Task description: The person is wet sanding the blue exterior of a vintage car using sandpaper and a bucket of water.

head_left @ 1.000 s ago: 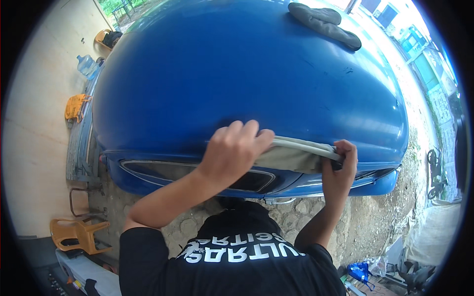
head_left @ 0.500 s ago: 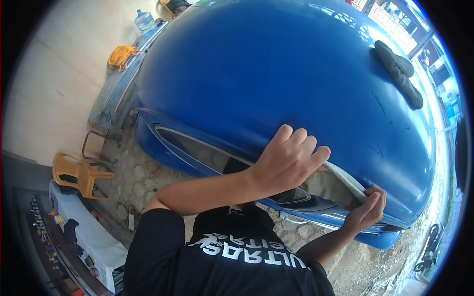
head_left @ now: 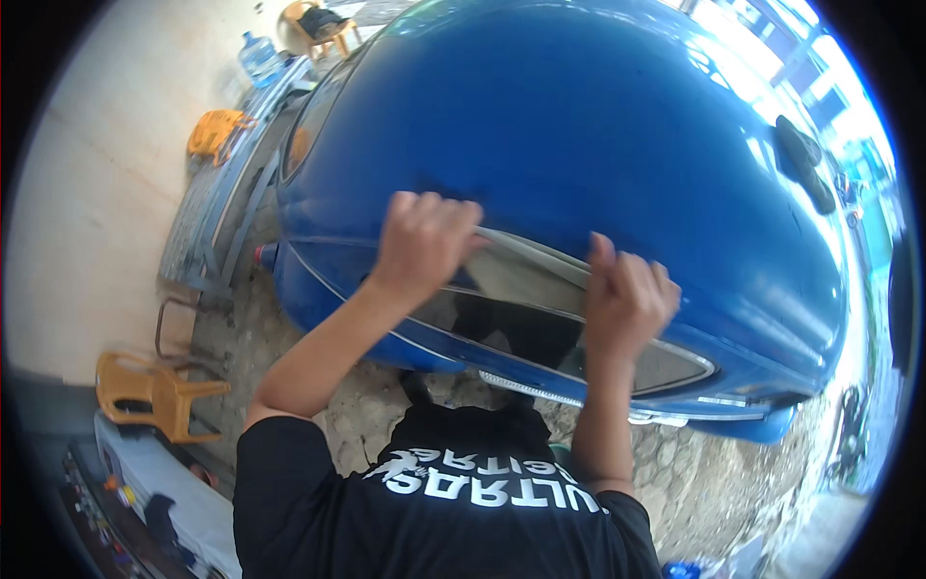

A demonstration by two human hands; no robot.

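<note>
In front of me a blue car [head_left: 540, 116] shows its rounded roof, with the side windows below. A pale beige cloth [head_left: 529, 253] spans the gap between my hands at the roof's lower edge and hangs partly over the window glass. My left hand [head_left: 422, 241] is closed on the cloth's left end, knuckles up against the roof edge. My right hand [head_left: 629, 297] grips its right end, thumb pointing upward, in front of the rear part of the side window [head_left: 675, 367]. Motion blurs both hands a little, and the fingertips are hidden.
On the roof's far right lies a dark grey, elongated item [head_left: 805, 162]. Left along the wall stand a grey bench [head_left: 207, 217] with an orange item [head_left: 217, 133], a clear blue water jug [head_left: 258, 60] and a tan plastic chair [head_left: 154, 391]. Stony ground [head_left: 357, 415] lies beneath the car.
Both hands have moved left along the roof edge. The right hand has risen, and the cloth between them shows more. My view has shifted, bringing a second chair at the top left into fuller view.
</note>
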